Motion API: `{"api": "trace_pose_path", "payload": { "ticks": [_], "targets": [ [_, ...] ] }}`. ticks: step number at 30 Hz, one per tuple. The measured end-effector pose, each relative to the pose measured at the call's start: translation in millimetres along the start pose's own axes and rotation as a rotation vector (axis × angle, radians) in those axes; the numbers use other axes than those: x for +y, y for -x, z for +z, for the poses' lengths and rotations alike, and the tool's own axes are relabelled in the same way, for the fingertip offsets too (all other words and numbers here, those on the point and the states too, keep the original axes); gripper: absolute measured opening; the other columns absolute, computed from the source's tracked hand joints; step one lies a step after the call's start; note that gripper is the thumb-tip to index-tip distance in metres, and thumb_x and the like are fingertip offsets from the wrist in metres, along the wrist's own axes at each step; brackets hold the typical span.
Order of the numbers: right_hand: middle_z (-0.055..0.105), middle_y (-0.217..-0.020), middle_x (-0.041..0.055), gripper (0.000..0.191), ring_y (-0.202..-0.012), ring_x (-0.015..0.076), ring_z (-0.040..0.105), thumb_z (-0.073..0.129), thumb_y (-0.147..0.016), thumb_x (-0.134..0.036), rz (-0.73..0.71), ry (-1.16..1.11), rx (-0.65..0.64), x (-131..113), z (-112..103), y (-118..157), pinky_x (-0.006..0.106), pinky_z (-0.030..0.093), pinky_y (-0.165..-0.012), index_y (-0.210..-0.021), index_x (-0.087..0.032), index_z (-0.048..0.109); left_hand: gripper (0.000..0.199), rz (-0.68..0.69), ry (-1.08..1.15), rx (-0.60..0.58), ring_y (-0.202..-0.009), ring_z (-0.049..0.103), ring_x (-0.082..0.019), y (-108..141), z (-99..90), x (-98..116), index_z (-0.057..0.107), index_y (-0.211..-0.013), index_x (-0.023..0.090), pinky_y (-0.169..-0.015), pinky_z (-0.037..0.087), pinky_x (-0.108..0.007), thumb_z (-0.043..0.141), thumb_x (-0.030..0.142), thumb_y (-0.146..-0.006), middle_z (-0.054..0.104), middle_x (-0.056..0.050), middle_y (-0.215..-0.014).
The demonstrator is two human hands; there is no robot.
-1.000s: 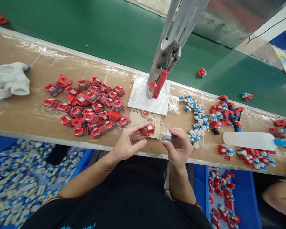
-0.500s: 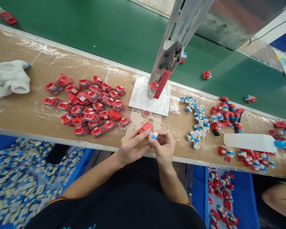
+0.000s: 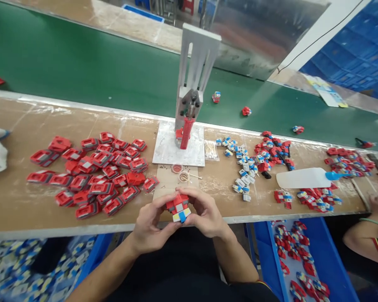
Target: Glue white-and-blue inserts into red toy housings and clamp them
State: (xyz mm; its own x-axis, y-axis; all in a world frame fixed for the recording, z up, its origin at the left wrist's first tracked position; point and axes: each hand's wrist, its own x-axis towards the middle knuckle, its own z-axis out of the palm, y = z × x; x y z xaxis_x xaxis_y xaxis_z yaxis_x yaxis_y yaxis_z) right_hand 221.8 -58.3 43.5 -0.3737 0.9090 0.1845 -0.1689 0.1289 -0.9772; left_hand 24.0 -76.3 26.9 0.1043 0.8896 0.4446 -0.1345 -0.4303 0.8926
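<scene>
Your left hand (image 3: pixel 153 224) is curled partway closed, its fingers and thumb pinching one side of a small toy part (image 3: pixel 178 207), while your right hand (image 3: pixel 204 212) closes on the other side in much the same way. You have it between both hands at the near edge of the brown-covered table (image 3: pixel 138 228), red portion uppermost and the white, yellow and blue portion toward you; the two portions touch, though you cannot tell whether they are fixed together. Just beyond your fingers lies a piece of cardboard (image 3: pixel 164 184) with two small round pots, one red inside (image 3: pixel 177 168). Past that, the red-handled clamp (image 3: pixel 186 133) stands on its white slab (image 3: pixel 164 151), a bag of cotton swabs (image 3: pixel 211 150) beside it. Red pieces (image 3: pixel 99 187) are heaped to your left, white-and-blue pieces (image 3: pixel 246 179) to your right.
</scene>
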Motion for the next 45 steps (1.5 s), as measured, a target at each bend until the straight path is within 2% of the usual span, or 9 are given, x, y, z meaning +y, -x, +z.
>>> {"api": "trace_pose_path", "payload": {
  "ticks": [8,14,18,22,27,32,37,41,45],
  "targets": [
    [0.073,-0.126,0.0101,0.067,-0.113,0.0237,0.075,0.09,-0.081,-0.063,-0.085,0.149,-0.036,3,-9,-24,0.037,0.067,-0.092,-0.134,-0.028,0.071,0.058,-0.254,0.309,0.183,-0.096,0.087,-0.026,-8,-2.2,-6,0.072,-0.122,0.03,-0.081,0.072,-0.031,0.097,0.015,-0.073,0.087,-0.006,-0.111],
    [0.057,-0.156,0.0135,0.046,-0.147,0.0296,0.056,0.083,-0.091,-0.052,-0.235,0.582,0.149,-31,-57,-77,0.042,0.064,-0.096,-0.128,-0.032,0.065,0.054,-0.426,0.62,0.547,-0.09,0.083,-0.023,-29,-34.4,-4,0.077,-0.099,0.025,-0.079,0.07,-0.031,0.105,0.047,-0.059,0.087,-0.005,-0.101],
    [0.066,-0.146,0.0128,0.04,-0.141,0.029,0.061,0.08,-0.092,-0.056,-0.109,0.615,-0.049,-29,-75,-114,0.039,0.065,-0.09,-0.121,-0.03,0.07,0.047,-0.465,0.673,0.661,-0.086,0.076,-0.021,-30,-48.9,4,0.079,-0.089,0.023,-0.064,0.062,-0.026,0.101,0.052,-0.061,0.084,-0.008,-0.102],
    [0.076,-0.101,0.004,0.035,-0.095,0.0194,0.073,0.079,-0.091,-0.061,-0.142,0.509,-0.294,-40,-75,-125,0.036,0.065,-0.082,-0.102,-0.028,0.078,0.046,-0.456,0.732,0.789,-0.08,0.071,-0.017,-24,-56.3,9,0.078,-0.083,0.022,-0.065,0.061,-0.024,0.103,0.047,-0.054,0.077,-0.004,-0.088],
    [0.082,-0.109,0.0012,0.069,-0.094,0.0209,0.078,0.083,-0.069,-0.083,-0.214,0.249,-0.119,-105,-61,-155,0.037,0.064,-0.072,-0.116,-0.034,0.077,0.047,-0.412,0.662,0.621,-0.069,0.068,-0.013,-31,-54.8,8,0.074,-0.09,0.021,-0.06,0.06,-0.023,0.102,0.038,-0.057,0.067,0.0,-0.085],
    [0.071,-0.144,-0.0038,0.067,-0.128,0.0184,0.072,0.063,-0.093,-0.075,-0.498,0.401,0.147,-148,-45,-201,0.037,0.058,-0.095,-0.151,-0.043,0.052,0.064,-0.374,0.343,0.501,-0.062,0.066,-0.008,-47,-41.4,7,0.064,-0.111,0.026,-0.05,0.051,-0.017,0.102,0.024,-0.06,0.069,0.001,-0.104],
    [0.07,-0.097,0.0015,0.032,-0.088,0.0168,0.07,0.08,-0.09,-0.057,-0.517,0.635,0.391,-68,-72,-168,0.031,0.057,-0.073,-0.096,-0.027,0.072,0.066,-0.424,0.221,0.318,-0.077,0.075,-0.017,-45,-39.9,12,0.057,-0.112,0.026,-0.07,0.062,-0.027,0.101,0.024,-0.063,0.068,0.001,-0.095],
    [0.075,-0.113,0.0079,0.059,-0.09,0.0216,0.068,0.09,-0.068,-0.058,-0.039,0.712,0.35,10,-93,-153,0.033,0.054,-0.067,-0.111,-0.024,0.069,0.053,-0.346,0.014,0.206,-0.091,0.075,-0.021,-44,-42.7,16,0.063,-0.116,0.024,-0.084,0.063,-0.034,0.092,0.021,-0.073,0.069,-0.007,-0.113],
    [0.078,-0.118,0.0111,0.058,-0.099,0.0254,0.072,0.088,-0.069,-0.058,0.054,0.659,0.297,37,-91,-171,0.036,0.055,-0.072,-0.112,-0.023,0.07,0.041,-0.097,-0.241,0.087,-0.105,0.076,-0.024,-51,-43.7,23,0.071,-0.114,0.02,-0.091,0.064,-0.034,0.088,0.019,-0.077,0.075,-0.011,-0.118]
  ]
}}
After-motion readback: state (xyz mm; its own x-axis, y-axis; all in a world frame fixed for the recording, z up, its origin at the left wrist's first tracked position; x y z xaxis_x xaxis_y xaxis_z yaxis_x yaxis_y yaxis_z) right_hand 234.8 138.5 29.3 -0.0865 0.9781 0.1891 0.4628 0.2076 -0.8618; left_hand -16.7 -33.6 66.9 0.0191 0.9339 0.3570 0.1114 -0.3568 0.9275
